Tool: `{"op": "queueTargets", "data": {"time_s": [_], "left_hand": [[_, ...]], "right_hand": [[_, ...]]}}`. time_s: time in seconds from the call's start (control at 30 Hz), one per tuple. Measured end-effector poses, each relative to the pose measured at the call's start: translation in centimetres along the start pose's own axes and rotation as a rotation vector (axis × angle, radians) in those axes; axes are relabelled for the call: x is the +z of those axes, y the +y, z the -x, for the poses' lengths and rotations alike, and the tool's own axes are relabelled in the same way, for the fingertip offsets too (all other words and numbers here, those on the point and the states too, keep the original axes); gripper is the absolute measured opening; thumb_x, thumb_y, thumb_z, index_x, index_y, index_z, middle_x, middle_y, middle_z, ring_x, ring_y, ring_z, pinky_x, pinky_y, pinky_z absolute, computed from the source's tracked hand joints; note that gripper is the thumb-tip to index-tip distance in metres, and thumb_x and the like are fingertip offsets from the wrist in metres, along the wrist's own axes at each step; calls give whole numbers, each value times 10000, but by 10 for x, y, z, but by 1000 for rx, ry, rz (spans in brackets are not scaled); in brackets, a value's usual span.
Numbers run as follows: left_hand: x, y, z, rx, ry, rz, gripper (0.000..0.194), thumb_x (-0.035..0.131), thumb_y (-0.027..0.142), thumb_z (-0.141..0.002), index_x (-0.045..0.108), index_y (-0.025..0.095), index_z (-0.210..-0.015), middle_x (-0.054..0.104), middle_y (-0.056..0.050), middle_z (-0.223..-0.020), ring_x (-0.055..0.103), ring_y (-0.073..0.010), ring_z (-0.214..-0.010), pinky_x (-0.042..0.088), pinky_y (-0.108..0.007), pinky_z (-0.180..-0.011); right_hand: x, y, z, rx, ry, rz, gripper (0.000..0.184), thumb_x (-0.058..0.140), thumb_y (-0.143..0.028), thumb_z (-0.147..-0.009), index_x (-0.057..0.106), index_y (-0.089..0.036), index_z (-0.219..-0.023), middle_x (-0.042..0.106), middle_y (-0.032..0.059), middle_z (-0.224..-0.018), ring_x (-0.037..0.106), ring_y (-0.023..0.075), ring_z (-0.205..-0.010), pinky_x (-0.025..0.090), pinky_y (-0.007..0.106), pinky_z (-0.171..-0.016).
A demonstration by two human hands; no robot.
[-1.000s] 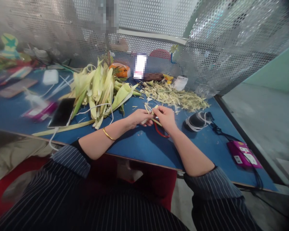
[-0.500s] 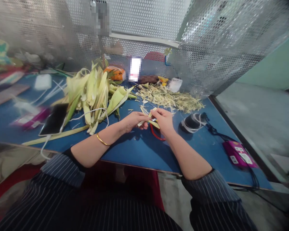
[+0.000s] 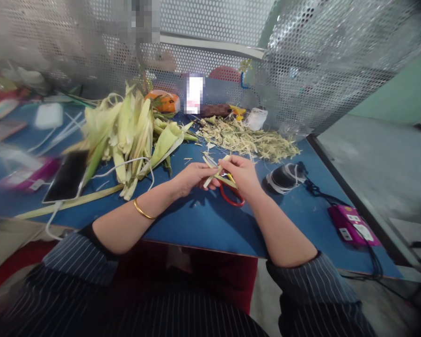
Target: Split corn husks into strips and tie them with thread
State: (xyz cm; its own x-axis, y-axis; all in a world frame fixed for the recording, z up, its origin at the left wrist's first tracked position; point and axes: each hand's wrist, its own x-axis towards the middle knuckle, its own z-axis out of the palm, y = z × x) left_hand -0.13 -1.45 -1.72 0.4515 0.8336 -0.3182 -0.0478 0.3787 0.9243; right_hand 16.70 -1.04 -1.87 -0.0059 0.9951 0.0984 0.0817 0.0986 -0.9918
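Both hands meet over the blue table (image 3: 203,224). My left hand (image 3: 191,178) is closed, pinching a pale husk strip (image 3: 214,172) between thumb and fingers. My right hand (image 3: 243,174) is closed on the other end of the same strip and on yellow pieces beside it. Red-handled scissors (image 3: 233,199) lie on the table right under my right hand. A gold bangle (image 3: 142,210) circles my left wrist.
A pile of green-yellow corn husks (image 3: 133,131) lies at the left, husk shreds (image 3: 252,140) at the back. A phone (image 3: 68,175) on a white cable, a black device (image 3: 284,177), a pink power strip (image 3: 354,224) and a perforated metal screen (image 3: 319,65) surround the work spot.
The hands stay together on the strip; the camera view shifted slightly, and the scissors' red handle shows more below my right hand.
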Motion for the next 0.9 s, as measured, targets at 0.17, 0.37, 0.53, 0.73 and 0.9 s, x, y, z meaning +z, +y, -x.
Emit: {"op": "queueTargets", "data": {"time_s": [0.17,0.37,0.53,0.73,0.9], "left_hand": [[1,1,2,56,-16,-86,158,691,296,-824,708,145,-781,673,-36,-594,621,-115,-526,435,-231,-524],[1,0,2,69,-11,-145,181,707,318,-796,732,138,-785,691,-52,-600,619,-118,-526,433,-228,-519],[-1,1,-2,43,78,29,231,612,320,-906,731,122,-888,731,-73,-712,664,-122,-597,445,-220,-543],[-6,4,-4,52,164,109,242,636,350,-902,739,135,-938,736,-81,-762,665,-130,-624,455,-237,-573],[-2,1,-6,135,277,66,106,715,243,-835,732,142,-857,681,-34,-665,614,-100,-578,404,-224,-530]], "right_hand": [[5,5,1,-11,53,20,243,757,-366,-703,641,-183,-593,603,-19,-565,488,106,-557,379,260,-563],[8,7,3,-42,169,93,248,730,-358,-708,609,-192,-569,559,-30,-553,429,98,-546,345,255,-539],[-2,1,-4,54,108,-32,344,736,-533,-717,710,-190,-696,640,13,-665,563,134,-646,446,268,-620],[-1,3,-3,39,25,100,310,767,-486,-702,698,-185,-676,610,-7,-594,511,121,-575,403,272,-590],[1,7,-1,-118,83,391,251,676,-394,-794,656,-189,-651,597,-10,-586,471,128,-571,374,287,-588]]}}
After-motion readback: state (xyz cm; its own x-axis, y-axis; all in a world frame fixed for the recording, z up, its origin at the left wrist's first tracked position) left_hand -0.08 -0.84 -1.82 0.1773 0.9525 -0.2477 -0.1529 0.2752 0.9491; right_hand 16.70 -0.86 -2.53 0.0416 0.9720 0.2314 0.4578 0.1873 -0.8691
